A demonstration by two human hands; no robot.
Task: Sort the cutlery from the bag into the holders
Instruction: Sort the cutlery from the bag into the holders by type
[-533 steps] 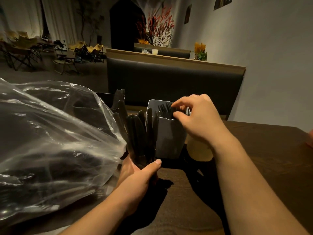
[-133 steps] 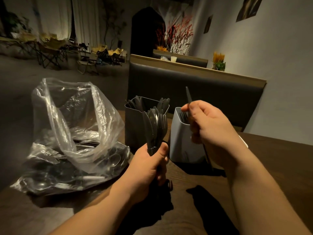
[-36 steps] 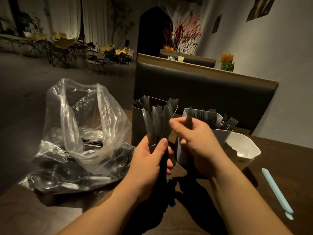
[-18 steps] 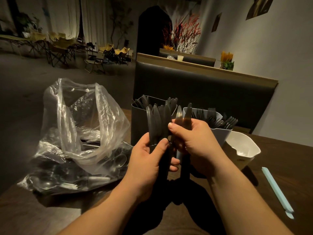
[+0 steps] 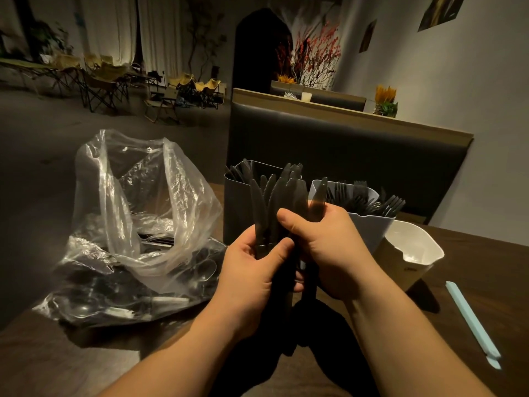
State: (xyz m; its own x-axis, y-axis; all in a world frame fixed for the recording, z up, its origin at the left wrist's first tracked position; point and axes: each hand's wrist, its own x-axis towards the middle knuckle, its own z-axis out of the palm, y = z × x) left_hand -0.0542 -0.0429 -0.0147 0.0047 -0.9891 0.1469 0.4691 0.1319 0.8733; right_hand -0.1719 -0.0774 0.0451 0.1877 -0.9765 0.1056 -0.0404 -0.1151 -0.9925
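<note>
Blocking dark holder (image 5: 239,207), hands (image 5: 286,262) clutching knives (image 5: 274,202), bag (image 5: 137,224) left

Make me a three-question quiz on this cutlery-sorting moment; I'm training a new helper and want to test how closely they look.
1. True or false: the white holder already has forks in it.
2. Which hand grips the bundle of black knives at its handles? A) left hand B) right hand C) neither
3. Fill in: the clear plastic bag lies to the ___ of the dark holder.

Key
1. True; fork tines stick out of its top.
2. A; the right hand holds a single knife beside the bundle.
3. left
</note>
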